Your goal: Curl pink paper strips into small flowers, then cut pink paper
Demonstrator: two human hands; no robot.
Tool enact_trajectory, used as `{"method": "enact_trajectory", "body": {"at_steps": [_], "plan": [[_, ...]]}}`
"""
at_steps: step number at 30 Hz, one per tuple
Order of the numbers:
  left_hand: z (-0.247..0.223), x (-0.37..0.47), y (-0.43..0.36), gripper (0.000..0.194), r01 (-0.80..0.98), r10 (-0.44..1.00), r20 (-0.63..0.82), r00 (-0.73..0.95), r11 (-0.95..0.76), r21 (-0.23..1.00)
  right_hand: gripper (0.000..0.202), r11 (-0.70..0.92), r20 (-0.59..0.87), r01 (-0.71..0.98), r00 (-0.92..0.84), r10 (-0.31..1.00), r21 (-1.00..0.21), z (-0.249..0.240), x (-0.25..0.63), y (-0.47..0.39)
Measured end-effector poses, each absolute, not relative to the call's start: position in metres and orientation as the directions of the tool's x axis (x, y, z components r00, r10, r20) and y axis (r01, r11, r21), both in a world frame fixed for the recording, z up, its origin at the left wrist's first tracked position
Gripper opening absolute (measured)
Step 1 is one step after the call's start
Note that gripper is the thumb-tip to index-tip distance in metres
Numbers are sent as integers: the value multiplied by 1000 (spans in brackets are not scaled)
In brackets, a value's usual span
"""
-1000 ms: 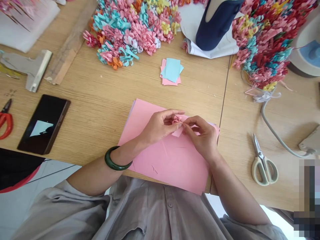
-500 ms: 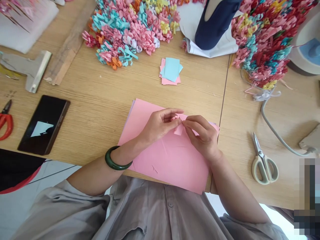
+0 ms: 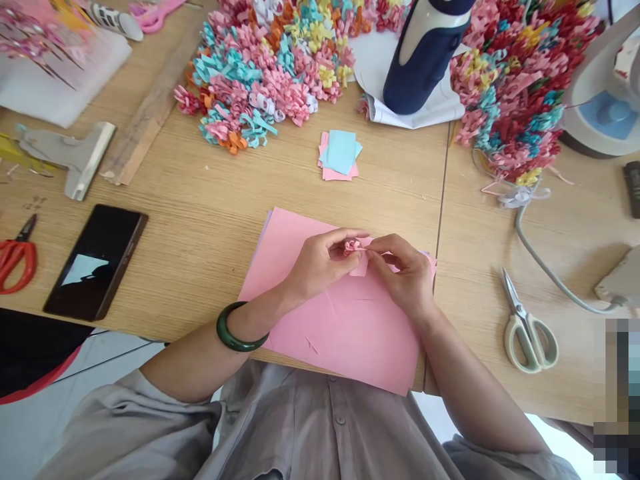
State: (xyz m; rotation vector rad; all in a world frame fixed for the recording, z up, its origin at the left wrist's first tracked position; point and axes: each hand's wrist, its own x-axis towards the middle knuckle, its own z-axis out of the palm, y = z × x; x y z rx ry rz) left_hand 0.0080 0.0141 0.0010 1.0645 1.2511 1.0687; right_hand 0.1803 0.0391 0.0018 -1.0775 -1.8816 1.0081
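My left hand (image 3: 320,260) pinches a small pink paper piece (image 3: 353,247) between thumb and fingers. Curled loops show at its top, and a flat part hangs below the thumb. Close beside it, my right hand (image 3: 403,270) has thumb and index finger closed on a thin strip at the right side of the same piece. Both hands are over a stack of large pink paper sheets (image 3: 320,320), where a few thin paper slivers lie. Beyond the hands rests a small pile of blue and pink paper squares (image 3: 341,153).
Cream-handled scissors (image 3: 527,333) lie at right, near a grey cable (image 3: 543,260). On the left are a phone (image 3: 97,260), red-handled scissors (image 3: 17,257) and a wooden strip (image 3: 150,117). Heaps of curled paper flowers (image 3: 280,73) and a dark blue bottle (image 3: 423,60) stand at the back.
The view has shifted slightly. The curled loops of the pink paper piece show more clearly between my fingers. Both hands stay close together over the pink sheets.
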Motion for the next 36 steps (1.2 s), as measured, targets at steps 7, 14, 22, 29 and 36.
{"method": "enact_trajectory", "body": {"at_steps": [7,14,22,29,36], "plan": [[5,4,18,34,-106,965,-252,76,259,960,15,703,501,307,-526,687,-641,-11,189,49],[-5,8,19,41,-28,986,-165,27,166,986,11,135,31,234,-400,916,-963,-7,182,48],[-15,9,24,28,158,1000,-11,8,9,987,24,-53,-88,125,-292,952,-991,-11,183,55],[-8,3,26,41,284,999,26,-39,-14,959,24,-59,-71,62,-217,973,-996,-17,183,64],[7,-12,-42,35,634,955,283,84,-270,725,19,-24,-34,48,-233,972,-999,-16,181,65]]}}
